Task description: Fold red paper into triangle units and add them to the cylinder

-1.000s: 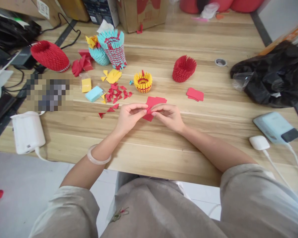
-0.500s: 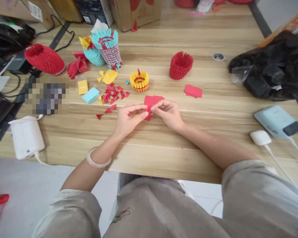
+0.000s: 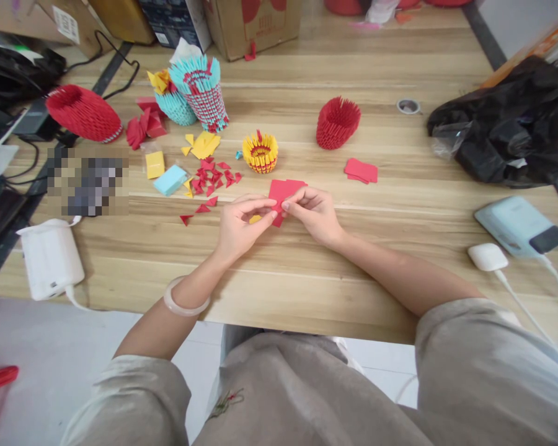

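Observation:
Both hands meet near the middle of the table, over red paper sheets (image 3: pixel 283 187). My left hand (image 3: pixel 242 224) pinches a small red paper piece (image 3: pixel 279 207) between thumb and forefinger. From the other side, my right hand (image 3: pixel 317 215) pinches the same piece. Its exact shape is partly hidden by the fingertips. A bit of yellow paper (image 3: pixel 255 218) shows beneath my left hand. Beyond the hands stands a small yellow and red paper bowl (image 3: pixel 260 152). Several folded red triangles (image 3: pixel 208 176) lie scattered to its left.
A red paper vase (image 3: pixel 337 122) stands behind red cards (image 3: pixel 361 170). At the left are a tall blue and red vase (image 3: pixel 204 93), a red vase (image 3: pixel 84 113) and a white device (image 3: pixel 51 259). A black bag (image 3: pixel 506 124) and power bank (image 3: pixel 518 226) lie right.
The fingers have shifted very slightly around the small red piece. The view has moved a little; everything else stays where it was.

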Demonstrator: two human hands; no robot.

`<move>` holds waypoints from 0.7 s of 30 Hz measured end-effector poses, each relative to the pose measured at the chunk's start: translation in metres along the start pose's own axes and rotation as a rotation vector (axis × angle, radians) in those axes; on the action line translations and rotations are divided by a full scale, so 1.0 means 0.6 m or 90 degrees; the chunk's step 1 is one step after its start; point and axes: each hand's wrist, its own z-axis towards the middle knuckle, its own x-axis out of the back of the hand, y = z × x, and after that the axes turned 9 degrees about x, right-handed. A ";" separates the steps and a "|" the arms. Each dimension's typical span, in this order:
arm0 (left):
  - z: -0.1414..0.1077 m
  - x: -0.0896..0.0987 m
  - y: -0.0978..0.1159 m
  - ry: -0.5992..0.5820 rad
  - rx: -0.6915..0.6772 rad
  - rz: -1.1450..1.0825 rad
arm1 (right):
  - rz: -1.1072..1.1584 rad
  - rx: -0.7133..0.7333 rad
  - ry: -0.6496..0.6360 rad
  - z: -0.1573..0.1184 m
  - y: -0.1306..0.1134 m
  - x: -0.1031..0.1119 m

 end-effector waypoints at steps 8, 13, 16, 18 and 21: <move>-0.003 -0.003 0.006 0.007 0.033 -0.011 | -0.027 0.010 -0.014 -0.003 -0.004 -0.003; -0.002 -0.003 0.006 0.007 0.097 -0.092 | 0.028 0.009 -0.013 -0.004 -0.003 -0.003; 0.001 -0.001 0.003 0.000 0.118 -0.105 | 0.051 -0.007 -0.036 -0.002 0.000 -0.002; 0.002 0.001 0.001 0.011 0.098 -0.095 | 0.068 -0.017 -0.048 -0.001 0.002 -0.001; 0.000 0.006 -0.002 0.056 0.025 -0.042 | 0.076 -0.030 -0.058 0.000 0.002 -0.001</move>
